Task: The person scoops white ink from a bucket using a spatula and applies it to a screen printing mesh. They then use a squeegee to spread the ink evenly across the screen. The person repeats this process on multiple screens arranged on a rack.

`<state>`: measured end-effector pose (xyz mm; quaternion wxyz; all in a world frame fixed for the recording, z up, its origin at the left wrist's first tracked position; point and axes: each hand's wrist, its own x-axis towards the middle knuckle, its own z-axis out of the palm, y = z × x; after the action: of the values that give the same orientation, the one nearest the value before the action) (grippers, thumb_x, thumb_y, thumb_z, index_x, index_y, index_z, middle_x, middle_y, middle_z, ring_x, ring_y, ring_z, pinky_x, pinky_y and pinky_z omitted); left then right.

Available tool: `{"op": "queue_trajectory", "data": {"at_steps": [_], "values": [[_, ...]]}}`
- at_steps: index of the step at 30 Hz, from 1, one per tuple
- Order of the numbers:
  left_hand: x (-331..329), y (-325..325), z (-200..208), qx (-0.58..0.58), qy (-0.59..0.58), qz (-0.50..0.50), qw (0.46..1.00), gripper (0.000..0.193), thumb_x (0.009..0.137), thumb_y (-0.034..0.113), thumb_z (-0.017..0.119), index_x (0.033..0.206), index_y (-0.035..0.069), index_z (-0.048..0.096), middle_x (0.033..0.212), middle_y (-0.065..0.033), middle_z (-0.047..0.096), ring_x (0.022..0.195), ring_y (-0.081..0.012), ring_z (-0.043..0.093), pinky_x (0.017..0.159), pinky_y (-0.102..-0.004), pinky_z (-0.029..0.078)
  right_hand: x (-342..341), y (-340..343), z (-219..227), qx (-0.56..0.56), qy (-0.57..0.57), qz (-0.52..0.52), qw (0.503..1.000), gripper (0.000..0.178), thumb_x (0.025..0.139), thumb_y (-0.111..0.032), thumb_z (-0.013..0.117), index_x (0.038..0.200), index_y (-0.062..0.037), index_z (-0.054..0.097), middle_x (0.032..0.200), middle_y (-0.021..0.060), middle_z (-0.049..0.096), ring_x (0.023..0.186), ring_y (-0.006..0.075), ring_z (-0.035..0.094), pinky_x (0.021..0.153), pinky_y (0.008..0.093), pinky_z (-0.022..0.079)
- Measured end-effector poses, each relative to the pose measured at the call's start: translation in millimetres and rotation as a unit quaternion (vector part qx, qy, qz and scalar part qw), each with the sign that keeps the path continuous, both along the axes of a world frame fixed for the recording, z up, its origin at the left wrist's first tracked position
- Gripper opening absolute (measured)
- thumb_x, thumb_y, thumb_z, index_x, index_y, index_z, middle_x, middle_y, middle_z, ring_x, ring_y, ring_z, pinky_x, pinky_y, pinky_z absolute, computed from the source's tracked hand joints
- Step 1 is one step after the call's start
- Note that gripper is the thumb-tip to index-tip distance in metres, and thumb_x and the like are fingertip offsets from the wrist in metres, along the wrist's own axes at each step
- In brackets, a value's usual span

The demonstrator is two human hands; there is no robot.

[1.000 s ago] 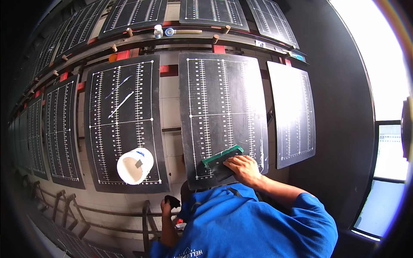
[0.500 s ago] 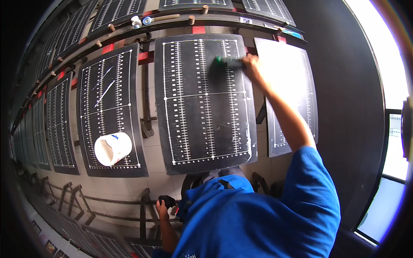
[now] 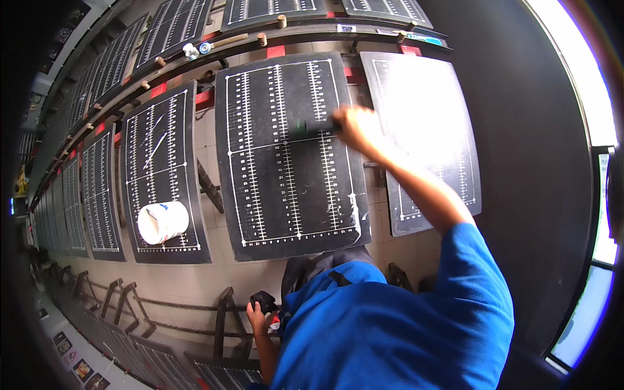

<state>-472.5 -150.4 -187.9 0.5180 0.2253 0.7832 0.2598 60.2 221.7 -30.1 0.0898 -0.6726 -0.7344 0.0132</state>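
My right hand (image 3: 356, 127) is closed around the handle of a dark brush-like tool (image 3: 313, 131), smeared by motion, with a green patch near its far end. The tool is over the middle of a black board (image 3: 263, 188) with white ruled lines and rows of tick marks. Whether it touches the surface I cannot tell. Scuffs and chipped white paint show at the board's lower right edge. Down by my left side, below the board, my left hand (image 3: 258, 318) holds a bunched black thing, perhaps a cloth (image 3: 263, 301).
A white tub (image 3: 170, 221) lies on its side on the marked board to the left. Another board (image 3: 422, 130) on the right glares with light. Beyond them runs a dark rail (image 3: 240, 45) with short wooden pegs. A dark metal frame (image 3: 224, 318) stands at the lower left.
My right hand has moved the tool from the board's upper right down and leftward to its middle. The view has shifted slightly. My left hand still holds the black thing.
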Motion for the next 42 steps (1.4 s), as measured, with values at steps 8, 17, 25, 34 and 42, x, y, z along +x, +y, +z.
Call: {"op": "queue_trajectory", "data": {"at_steps": [8, 17, 25, 34, 42], "values": [[-47.1, -82.1, 17.5, 0.0, 0.115, 0.02, 0.993, 0.031, 0.098, 0.018, 0.058, 0.116, -0.007, 0.057, 0.106, -0.0139, 0.065, 0.093, -0.0217, 0.06, 0.086, -0.0357, 0.05, 66.8, 148.8, -47.3, 0.138, -0.016, -0.005, 0.99, 0.026, 0.083, -0.011, 0.058, 0.103, -0.0153, 0.072, 0.1, 0.0069, 0.07, 0.094, 0.0283, 0.07, 0.08, 0.0416, 0.056], [-95.7, 48.3, -13.7, 0.065, 0.052, -0.088, 0.993, 0.05, 0.101, 0.024, 0.057, 0.135, -0.011, 0.049, 0.127, -0.0203, 0.06, 0.12, -0.0271, 0.055, 0.106, -0.0369, 0.04, -13.4, -71.2, -35.8, 0.017, 0.023, -0.002, 1.0, 0.05, 0.07, -0.011, 0.071, 0.12, -0.0124, 0.065, 0.109, 0.0053, 0.065, 0.104, 0.0248, 0.063, 0.09, 0.0382, 0.051], [-91.7, 189.3, -14.1, 0.08, 0.025, -0.37, 0.925, 0.045, 0.099, 0.022, 0.06, 0.129, -0.011, 0.055, 0.124, -0.0235, 0.064, 0.117, -0.0318, 0.06, 0.103, -0.0393, 0.045, -119.0, -239.1, -13.0, 0.019, 0.013, -0.219, 0.975, 0.054, 0.065, -0.009, 0.076, 0.117, -0.0136, 0.066, 0.118, 0.0032, 0.067, 0.112, 0.0229, 0.063, 0.091, 0.0371, 0.051], [-136.9, 261.4, -16.0, 0.128, 0.032, -0.601, 0.789, 0.052, 0.099, 0.038, 0.055, 0.122, -0.008, 0.06, 0.123, -0.0297, 0.063, 0.121, -0.0401, 0.058, 0.102, -0.0429, 0.044, -279.1, -225.0, -10.7, 0.029, -0.018, -0.511, 0.859, 0.038, 0.076, -0.017, 0.076, 0.112, -0.0158, 0.067, 0.111, 0.0033, 0.067, 0.101, 0.027, 0.068, 0.08, 0.0412, 0.057], [-181.7, 275.3, -51.4, 0.171, 0.013, -0.6, 0.781, 0.046, 0.098, 0.033, 0.058, 0.128, -0.002, 0.059, 0.13, -0.0244, 0.061, 0.124, -0.0407, 0.055, 0.105, -0.0439, 0.042, -371.0, -156.0, 6.9, -0.067, 0.101, -0.549, 0.827, 0.035, 0.072, -0.021, 0.073, 0.105, -0.0086, 0.07, 0.096, 0.0135, 0.069, 0.092, 0.0339, 0.069, 0.08, 0.048, 0.055]]}}
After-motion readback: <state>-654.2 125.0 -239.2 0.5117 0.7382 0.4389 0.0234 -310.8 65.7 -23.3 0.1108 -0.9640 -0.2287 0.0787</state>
